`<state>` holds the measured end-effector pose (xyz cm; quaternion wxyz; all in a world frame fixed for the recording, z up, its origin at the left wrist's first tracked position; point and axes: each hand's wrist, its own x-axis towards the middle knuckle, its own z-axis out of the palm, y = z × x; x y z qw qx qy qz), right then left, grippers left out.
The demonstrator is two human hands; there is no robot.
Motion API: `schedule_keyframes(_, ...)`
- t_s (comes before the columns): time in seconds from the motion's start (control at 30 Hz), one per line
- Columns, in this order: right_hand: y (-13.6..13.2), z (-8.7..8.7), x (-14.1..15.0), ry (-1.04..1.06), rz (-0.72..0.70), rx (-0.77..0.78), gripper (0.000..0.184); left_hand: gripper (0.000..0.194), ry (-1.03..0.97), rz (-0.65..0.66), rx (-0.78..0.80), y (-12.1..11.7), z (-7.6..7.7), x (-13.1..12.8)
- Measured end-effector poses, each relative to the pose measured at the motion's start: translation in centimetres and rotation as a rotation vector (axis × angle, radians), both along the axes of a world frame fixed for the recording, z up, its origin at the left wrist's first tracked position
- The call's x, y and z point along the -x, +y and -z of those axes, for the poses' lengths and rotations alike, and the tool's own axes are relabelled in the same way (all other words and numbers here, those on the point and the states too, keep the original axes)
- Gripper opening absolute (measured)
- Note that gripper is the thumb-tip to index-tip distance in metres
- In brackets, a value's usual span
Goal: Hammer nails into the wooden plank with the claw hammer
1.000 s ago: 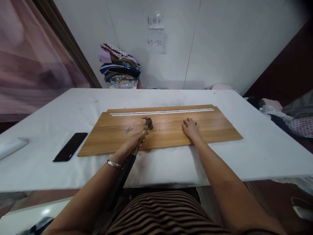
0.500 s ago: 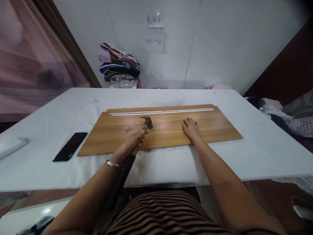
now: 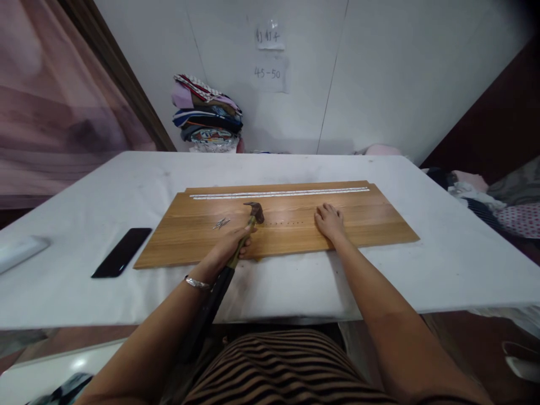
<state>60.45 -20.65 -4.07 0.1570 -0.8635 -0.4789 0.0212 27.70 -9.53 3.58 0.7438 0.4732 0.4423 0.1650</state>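
Note:
My left hand (image 3: pixel 233 242) is wrapped around the neck of a claw hammer (image 3: pixel 256 212), whose dark handle runs back beneath my forearm. The hammer's head is over the wooden board (image 3: pixel 367 219), close to the left end of a row of small nails (image 3: pixel 289 223); whether it touches the board I cannot tell. Farther right, my right hand (image 3: pixel 329 221) rests on the board, empty, palm down with the fingers spread a little. Several loose nails (image 3: pixel 221 223) lie in a small heap left of the hammer's head. Along the board's far side run white measuring strips (image 3: pixel 278 194).
A black phone (image 3: pixel 121 252) lies on the white-covered table (image 3: pixel 388 281), left of the board. At the left edge is a white object (image 3: pixel 21 253). Folded clothes (image 3: pixel 206 115) are stacked behind the table, against the wall with paper notes (image 3: pixel 270 73).
Almost nothing differs. The whole view has shifted very slightly, while both hands, the hammer and the board keep their places.

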Motion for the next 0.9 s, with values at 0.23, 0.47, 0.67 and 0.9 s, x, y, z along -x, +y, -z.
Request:
schedule_keyframes(0.23,0.0,-0.2,0.1,-0.004,0.006,0.016,0.043,0.047,-0.025,0.009,0.009,0.3,0.3,0.2)
schedule_keyframes(0.47,0.1,-0.1,0.1,-0.008,0.005,0.017,0.043,0.049,-0.014,0.02,0.016,0.7,0.8,0.1)
schedule_keyframes(0.67,0.0,-0.1,0.1,-0.004,0.012,0.009,0.042,0.045,-0.018,0.017,-0.019,0.1,-0.5,-0.3)
schedule_keyframes(0.9,0.1,-1.0,0.0,0.066,0.026,0.005,0.039,0.03,-0.144,-0.094,-0.134,1.0,-3.2,-1.4)
